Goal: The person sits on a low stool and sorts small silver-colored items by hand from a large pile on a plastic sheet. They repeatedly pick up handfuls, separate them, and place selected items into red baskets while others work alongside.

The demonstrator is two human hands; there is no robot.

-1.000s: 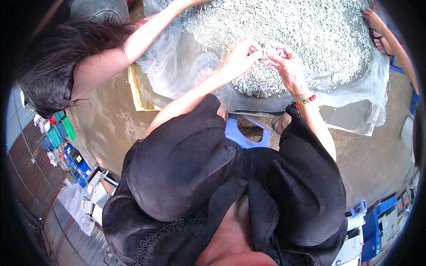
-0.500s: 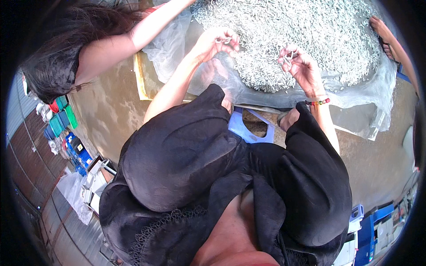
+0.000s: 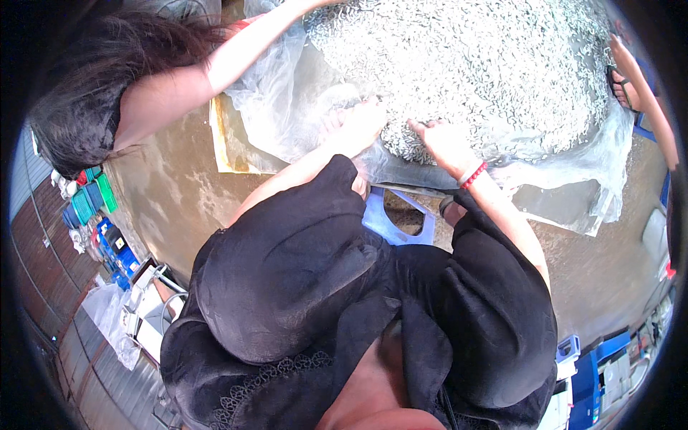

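Note:
A broad heap of small, slender silvery-white pieces lies on a sheet of clear plastic; what the pieces are I cannot make out. At the heap's near left edge is my left hand, washed out by bright light, so its finger pose and any contents are hidden. My right hand, wearing a red bead bracelet at the wrist, reaches leftward over the near edge with its back up. Its foremost fingers stretch out and stand apart, with nothing visible between them.
On the left, another person's arm reaches to the heap; at the far right comes another arm beside a sandalled foot. A blue plastic stool stands between my knees. Crates and bags line the left side.
Both hands were palm-up above the heap with a few pieces in their fingers. They have come lower and turned over; the right hand has swung left toward the other.

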